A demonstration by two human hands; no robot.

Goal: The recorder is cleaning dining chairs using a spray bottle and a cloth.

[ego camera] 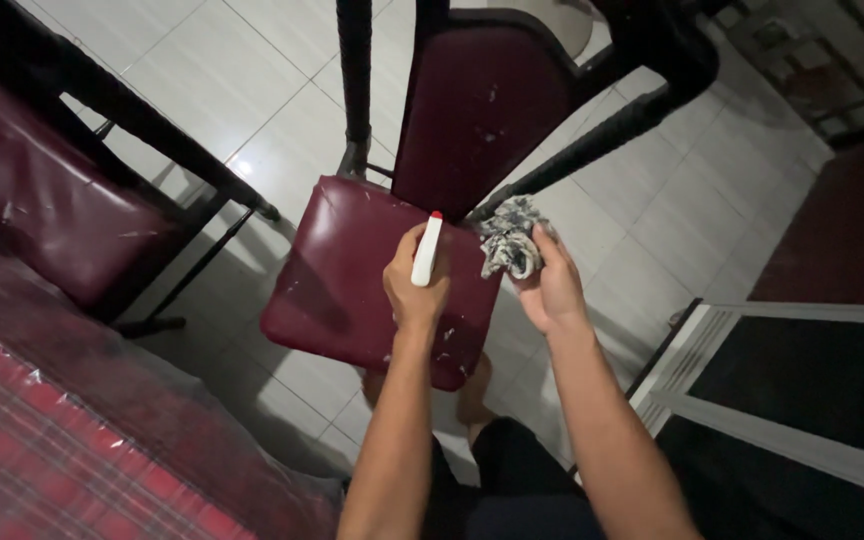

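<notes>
You're gripping a white spray bottle (426, 251) in your left hand (415, 285), fingers wrapped shut around its body, red tip pointing up and away toward the chair back (472, 110); that hold is keeping the nozzle aimed over the dark red chair seat (337, 270). Your right hand (550, 285) is clamped on a bunched grey rag (509, 238), wadded in the fingers so it's sitting just beside the bottle's top, above the seat's far right corner. Both forearms are reaching forward from below, nearly parallel, wrists slightly bent, hands hovering above the seat, not touching it as far as I can tell. A second dark red chair (47, 205) is standing to the left, a plaid-covered table (42, 440) is at lower left, and white tiled floor (642, 230) is showing underneath.
</notes>
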